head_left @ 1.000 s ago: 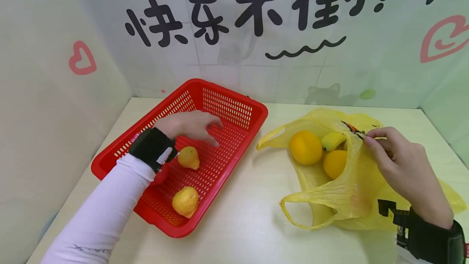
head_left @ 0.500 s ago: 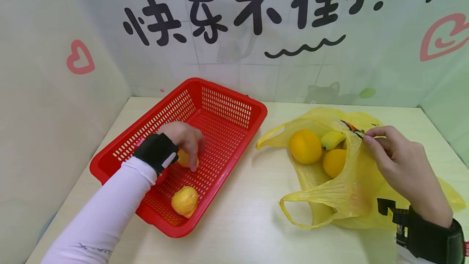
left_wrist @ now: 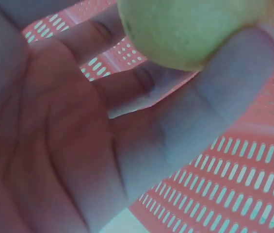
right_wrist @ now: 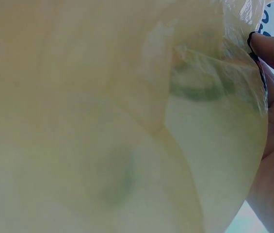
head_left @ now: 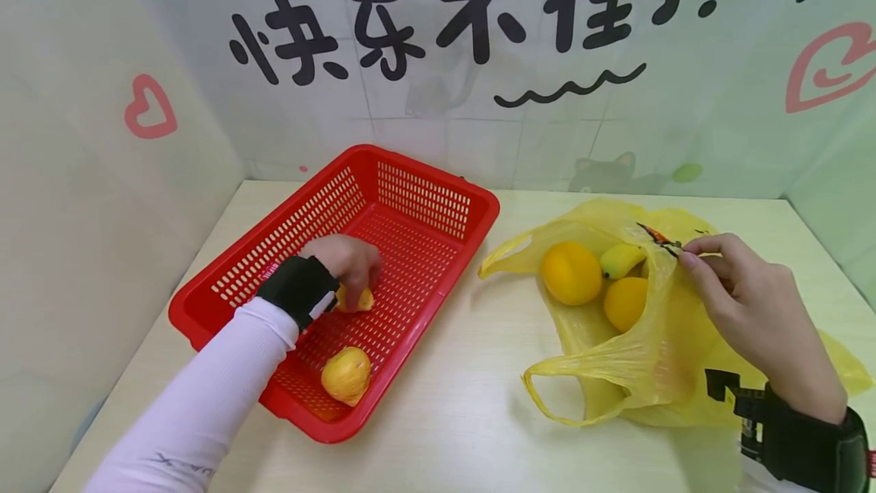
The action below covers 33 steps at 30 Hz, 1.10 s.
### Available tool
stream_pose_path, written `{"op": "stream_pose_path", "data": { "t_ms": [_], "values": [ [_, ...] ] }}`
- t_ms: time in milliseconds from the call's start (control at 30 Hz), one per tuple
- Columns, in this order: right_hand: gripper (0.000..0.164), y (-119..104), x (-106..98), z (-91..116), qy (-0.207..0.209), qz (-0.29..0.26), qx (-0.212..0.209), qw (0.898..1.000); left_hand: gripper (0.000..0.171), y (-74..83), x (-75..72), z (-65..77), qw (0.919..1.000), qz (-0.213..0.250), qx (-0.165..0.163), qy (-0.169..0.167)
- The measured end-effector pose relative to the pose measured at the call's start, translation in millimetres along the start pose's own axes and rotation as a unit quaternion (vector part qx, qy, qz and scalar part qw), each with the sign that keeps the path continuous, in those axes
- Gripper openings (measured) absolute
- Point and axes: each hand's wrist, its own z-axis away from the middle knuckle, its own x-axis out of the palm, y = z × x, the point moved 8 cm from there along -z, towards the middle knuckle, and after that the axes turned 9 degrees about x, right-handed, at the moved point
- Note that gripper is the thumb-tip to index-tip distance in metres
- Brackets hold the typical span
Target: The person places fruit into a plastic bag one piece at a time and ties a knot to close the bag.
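In the head view, my left hand reaches down into the red plastic basket and grips a yellow pear, which it partly hides. The left wrist view has the thumb against the pear's near side, with fingers behind it. A second lumpy yellow fruit lies at the basket's near end. On the right, my right hand pinches the printed edge of a yellow plastic bag between thumb and fingertips. Two oranges and a yellow-green fruit sit at the bag's mouth.
The basket and bag lie side by side on a pale table, which shows bare between them. Behind stands a backdrop sheet with black writing. One bag handle loop spreads toward the table's front.
My left hand has swung from the basket's middle down toward me, from spread fingers above the floor to a grip on the pear. The right hand keeps its pinch on the bag.
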Motion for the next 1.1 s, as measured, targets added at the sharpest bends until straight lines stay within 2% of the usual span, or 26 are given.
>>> {"op": "stream_pose_path", "data": {
  "t_ms": [200, 600, 767, 933, 1033, 1100],
  "values": [
    [0.016, -2.0, -0.3, -0.1, 0.0, -0.006, -0.003, 1.0, 0.042, -2.0, 0.4, -2.1, 0.9998, 0.013, -0.015, 0.003],
    [0.016, -0.7, -0.4, 0.9, -0.002, -0.014, -0.001, 1.0, 0.051, -5.6, 4.6, -2.3, 0.998, 0.06, -0.018, 0.01],
    [0.016, -0.4, -1.1, 0.8, -0.001, -0.014, -0.001, 1.0, 0.051, -5.2, 2.3, -1.5, 0.9984, 0.052, -0.018, 0.009],
    [0.017, 0.6, -1.4, 0.8, -0.003, -0.013, 0.005, 1.0, 0.048, 0.0, -3.5, -0.2, 0.9995, 0.023, -0.004, 0.021],
    [0.017, 0.5, -2.3, 0.8, -0.002, -0.011, 0.005, 1.0, 0.043, 7.6, -12.0, 1.8, 0.999, -0.001, 0.019, 0.041],
    [0.017, -0.1, -2.7, 0.7, -0.001, -0.012, 0.002, 1.0, 0.039, 13.5, -19.0, 4.4, 0.9968, -0.018, 0.035, 0.069]
  ]
}}
